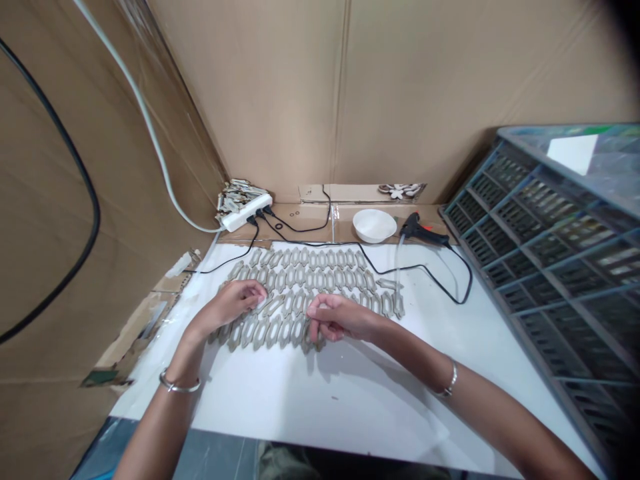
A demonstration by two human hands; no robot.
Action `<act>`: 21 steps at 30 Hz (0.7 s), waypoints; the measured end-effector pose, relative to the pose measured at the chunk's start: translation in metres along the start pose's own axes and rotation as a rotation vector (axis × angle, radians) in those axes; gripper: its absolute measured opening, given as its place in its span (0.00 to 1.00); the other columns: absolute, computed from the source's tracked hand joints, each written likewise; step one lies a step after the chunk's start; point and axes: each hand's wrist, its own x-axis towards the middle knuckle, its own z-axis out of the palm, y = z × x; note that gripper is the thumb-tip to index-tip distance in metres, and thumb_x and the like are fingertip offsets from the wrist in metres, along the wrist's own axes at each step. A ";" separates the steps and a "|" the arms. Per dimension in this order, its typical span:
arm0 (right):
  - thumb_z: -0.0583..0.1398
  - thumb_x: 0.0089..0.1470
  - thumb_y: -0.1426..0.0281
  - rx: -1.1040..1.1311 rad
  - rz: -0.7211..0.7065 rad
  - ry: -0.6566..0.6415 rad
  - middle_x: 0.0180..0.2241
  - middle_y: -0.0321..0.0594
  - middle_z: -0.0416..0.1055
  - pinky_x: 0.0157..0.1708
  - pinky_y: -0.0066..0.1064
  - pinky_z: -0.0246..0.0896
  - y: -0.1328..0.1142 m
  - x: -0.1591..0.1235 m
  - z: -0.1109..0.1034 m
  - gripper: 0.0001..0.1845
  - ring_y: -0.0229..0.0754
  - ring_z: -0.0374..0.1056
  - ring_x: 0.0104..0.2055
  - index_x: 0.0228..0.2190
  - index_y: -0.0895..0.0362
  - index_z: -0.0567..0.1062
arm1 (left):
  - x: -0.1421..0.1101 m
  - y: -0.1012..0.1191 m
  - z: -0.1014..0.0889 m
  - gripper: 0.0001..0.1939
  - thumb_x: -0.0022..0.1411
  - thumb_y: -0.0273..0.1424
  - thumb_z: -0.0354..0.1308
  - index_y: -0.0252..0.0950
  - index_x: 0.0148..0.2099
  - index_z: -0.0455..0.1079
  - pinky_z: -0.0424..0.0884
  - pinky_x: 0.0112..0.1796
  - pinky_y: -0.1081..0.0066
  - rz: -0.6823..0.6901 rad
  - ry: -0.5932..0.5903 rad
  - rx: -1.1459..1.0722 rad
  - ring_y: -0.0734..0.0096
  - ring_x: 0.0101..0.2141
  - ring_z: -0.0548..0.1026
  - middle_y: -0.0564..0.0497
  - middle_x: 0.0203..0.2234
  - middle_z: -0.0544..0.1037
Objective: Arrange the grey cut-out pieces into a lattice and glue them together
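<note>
White tabletop point(350, 407) with grey mosaic tiles point(305, 283)

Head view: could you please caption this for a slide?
Left hand and right hand touching rows of grey hexagonal mosaic tiles.

Well ahead of the fingers point(320, 308), a white bowl point(374, 225) sits beside a glue gun point(423, 230) on a cardboard strip point(310, 217), with a black cable point(400, 270) trailing from the gun. Farther left stands a power strip point(245, 212). Right of the fingers lies a blue crate point(545, 267), and cardboard walls point(280, 87) rise beyond.
</note>
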 end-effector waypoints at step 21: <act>0.63 0.53 0.56 -0.102 -0.077 0.007 0.16 0.32 0.70 0.11 0.22 0.35 -0.002 -0.001 0.000 0.21 0.27 0.48 0.11 0.26 0.55 0.60 | 0.009 -0.017 0.005 0.12 0.58 0.39 0.59 0.35 0.39 0.72 0.65 0.32 0.71 0.085 0.116 0.140 0.70 0.29 0.70 0.53 0.27 0.74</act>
